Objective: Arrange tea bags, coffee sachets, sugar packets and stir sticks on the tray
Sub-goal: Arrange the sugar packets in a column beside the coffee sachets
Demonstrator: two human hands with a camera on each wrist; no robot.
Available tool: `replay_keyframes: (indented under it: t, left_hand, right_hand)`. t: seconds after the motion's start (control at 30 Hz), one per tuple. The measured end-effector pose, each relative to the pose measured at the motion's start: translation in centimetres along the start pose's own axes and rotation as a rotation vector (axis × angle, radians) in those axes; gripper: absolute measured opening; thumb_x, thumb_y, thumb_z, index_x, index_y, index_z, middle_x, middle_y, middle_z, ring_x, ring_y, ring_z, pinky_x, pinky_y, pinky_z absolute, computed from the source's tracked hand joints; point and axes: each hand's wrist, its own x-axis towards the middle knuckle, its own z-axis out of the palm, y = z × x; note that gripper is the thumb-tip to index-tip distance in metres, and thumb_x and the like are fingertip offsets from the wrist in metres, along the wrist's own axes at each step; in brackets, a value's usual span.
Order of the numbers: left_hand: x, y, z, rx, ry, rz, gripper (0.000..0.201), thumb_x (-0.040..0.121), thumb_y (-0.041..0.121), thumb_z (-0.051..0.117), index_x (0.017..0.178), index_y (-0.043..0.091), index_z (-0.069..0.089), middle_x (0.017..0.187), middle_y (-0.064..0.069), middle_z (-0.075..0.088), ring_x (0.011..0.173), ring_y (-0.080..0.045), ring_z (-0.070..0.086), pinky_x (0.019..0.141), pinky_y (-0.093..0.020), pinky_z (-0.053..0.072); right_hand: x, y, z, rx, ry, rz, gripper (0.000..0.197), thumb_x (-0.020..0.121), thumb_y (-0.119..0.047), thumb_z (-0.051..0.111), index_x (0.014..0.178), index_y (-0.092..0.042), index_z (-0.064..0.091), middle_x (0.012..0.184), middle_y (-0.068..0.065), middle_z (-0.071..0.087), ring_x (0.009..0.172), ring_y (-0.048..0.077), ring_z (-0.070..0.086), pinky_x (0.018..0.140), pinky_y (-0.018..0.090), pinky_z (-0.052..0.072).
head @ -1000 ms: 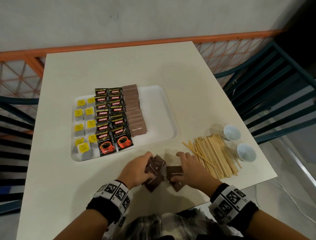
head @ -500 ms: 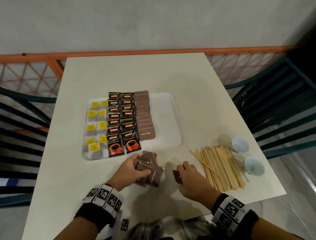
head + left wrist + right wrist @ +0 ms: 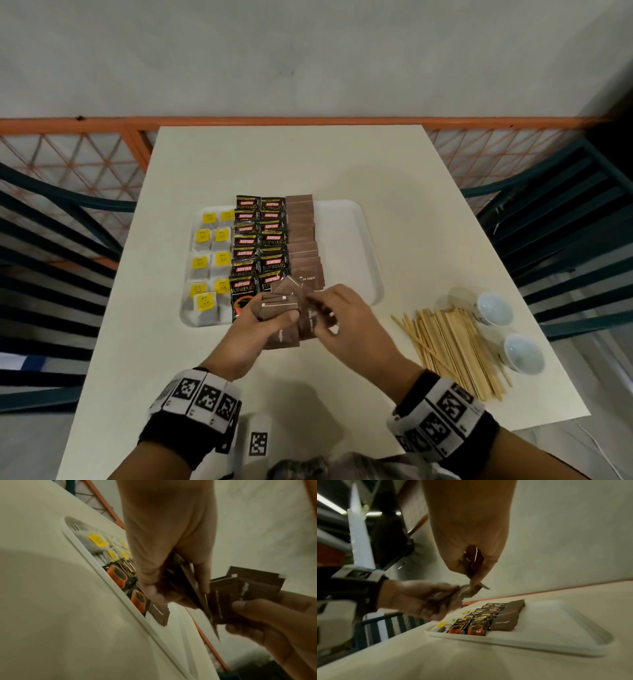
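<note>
A white tray point(image 3: 346, 246) holds tea bags point(image 3: 209, 260) with yellow tags on its left. Beside them lie two columns of black coffee sachets point(image 3: 260, 236), then a column of brown sugar packets point(image 3: 303, 240). My left hand point(image 3: 270, 317) grips a fanned bunch of brown sugar packets point(image 3: 282, 301) just above the tray's near edge. My right hand point(image 3: 337, 317) pinches more brown packets point(image 3: 243, 589) right beside that bunch. Wooden stir sticks point(image 3: 452, 346) lie in a loose pile on the table to the right.
Two small white cups point(image 3: 491, 308) stand past the sticks near the table's right edge. The tray's right third is bare. Dark green chairs point(image 3: 561, 233) flank the cream table point(image 3: 308, 164), with an orange railing point(image 3: 102, 123) behind it.
Both hands have lifted off the table and moved toward the tray's near edge. The right hand has closed in on the left hand's bunch with its brown packets.
</note>
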Motion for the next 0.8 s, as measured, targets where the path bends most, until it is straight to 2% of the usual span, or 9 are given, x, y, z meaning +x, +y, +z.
replay_keyframes:
  t: [0.1, 0.2, 0.3, 0.37, 0.43, 0.53, 0.63, 0.73, 0.8]
  left_hand:
    - [-0.6, 1.1, -0.8, -0.155, -0.064, 0.011, 0.035, 0.072, 0.006, 0.070, 0.106, 0.013, 0.060, 0.087, -0.003, 0.074, 0.077, -0.016, 0.071, 0.063, -0.027, 0.057]
    - [-1.1, 1.2, -1.9, -0.300, -0.109, 0.030, 0.067, 0.037, 0.027, 0.092, 0.098, 0.011, 0.069, 0.089, -0.009, 0.074, 0.077, -0.018, 0.071, 0.060, -0.027, 0.057]
    - [-1.4, 1.2, -2.5, -0.358, -0.122, 0.015, 0.071, 0.031, 0.031, 0.094, 0.096, 0.012, 0.073, 0.096, -0.011, 0.074, 0.084, -0.020, 0.071, 0.066, -0.028, 0.057]
    - [-1.6, 1.4, -2.6, -0.352, -0.123, -0.004, 0.076, 0.041, 0.038, 0.091, 0.109, 0.013, 0.066, 0.100, -0.008, 0.073, 0.088, -0.018, 0.071, 0.068, -0.028, 0.057]
    - [-1.9, 1.6, -2.8, -0.361, -0.119, -0.021, 0.065, 0.058, 0.042, 0.079, 0.114, 0.014, 0.061, 0.101, -0.005, 0.074, 0.090, -0.015, 0.071, 0.067, -0.027, 0.057]
    - [-2.1, 1.7, -2.8, -0.333, -0.121, -0.029, 0.063, 0.055, 0.046, 0.082, 0.108, 0.016, 0.065, 0.099, -0.007, 0.074, 0.090, -0.020, 0.071, 0.066, -0.028, 0.057]
    - [-2.3, 1.8, -2.8, -0.248, -0.093, -0.050, 0.017, 0.083, 0.016, 0.062, 0.099, 0.013, 0.066, 0.084, -0.004, 0.075, 0.078, -0.016, 0.071, 0.061, -0.025, 0.057]
    - [-2.4, 1.7, -3.0, -0.197, -0.052, -0.052, 0.020, 0.087, 0.005, 0.053, 0.101, 0.013, 0.065, 0.084, -0.004, 0.075, 0.076, -0.015, 0.071, 0.060, -0.025, 0.057]
    - [-2.6, 1.7, -2.9, -0.180, -0.013, -0.046, 0.022, 0.086, 0.004, 0.055, 0.103, 0.014, 0.065, 0.084, -0.003, 0.075, 0.076, -0.015, 0.072, 0.060, -0.026, 0.057]
  right_hand:
    - [0.1, -0.8, 1.3, 0.062, -0.083, 0.030, 0.044, 0.087, -0.015, 0.059, 0.130, -0.013, 0.052, 0.119, 0.006, 0.053, 0.107, 0.016, 0.050, 0.092, 0.018, 0.042]
    - [0.3, -1.4, 2.1, 0.090, -0.052, -0.011, 0.045, 0.088, -0.020, 0.059, 0.133, -0.019, 0.050, 0.130, 0.004, 0.045, 0.116, 0.010, 0.038, 0.099, 0.015, 0.035]
    - [0.5, -1.7, 2.6, 0.164, -0.037, -0.002, 0.042, 0.091, -0.020, 0.057, 0.132, -0.024, 0.051, 0.147, 0.003, 0.032, 0.130, 0.007, 0.030, 0.104, 0.009, 0.028]
    - [0.6, -2.0, 2.7, 0.262, -0.067, 0.008, 0.042, 0.091, -0.017, 0.057, 0.132, -0.023, 0.050, 0.144, 0.003, 0.037, 0.129, 0.007, 0.037, 0.098, 0.002, 0.030]
    - [0.5, -1.9, 3.0, 0.239, -0.080, -0.041, 0.044, 0.090, -0.019, 0.056, 0.134, -0.021, 0.050, 0.141, 0.005, 0.039, 0.127, 0.013, 0.040, 0.099, 0.007, 0.033]
    - [0.1, -1.9, 3.3, 0.081, -0.136, -0.090, 0.050, 0.090, -0.024, 0.053, 0.139, -0.025, 0.042, 0.142, 0.007, 0.033, 0.127, 0.017, 0.033, 0.104, 0.013, 0.025]
    - [-0.3, -1.9, 3.1, 0.092, -0.244, -0.094, 0.061, 0.086, -0.027, 0.060, 0.142, -0.024, 0.037, 0.142, 0.006, 0.026, 0.128, 0.020, 0.028, 0.105, 0.018, 0.025]
    - [-0.3, -2.2, 2.6, 0.255, -0.362, 0.030, 0.066, 0.084, -0.043, 0.058, 0.143, -0.025, 0.034, 0.141, -0.004, 0.018, 0.131, 0.014, 0.024, 0.108, 0.026, 0.032]
    - [-0.1, -2.3, 2.6, 0.326, -0.328, 0.087, 0.055, 0.089, -0.042, 0.051, 0.140, -0.028, 0.037, 0.137, -0.008, 0.021, 0.127, 0.011, 0.028, 0.106, 0.024, 0.035]
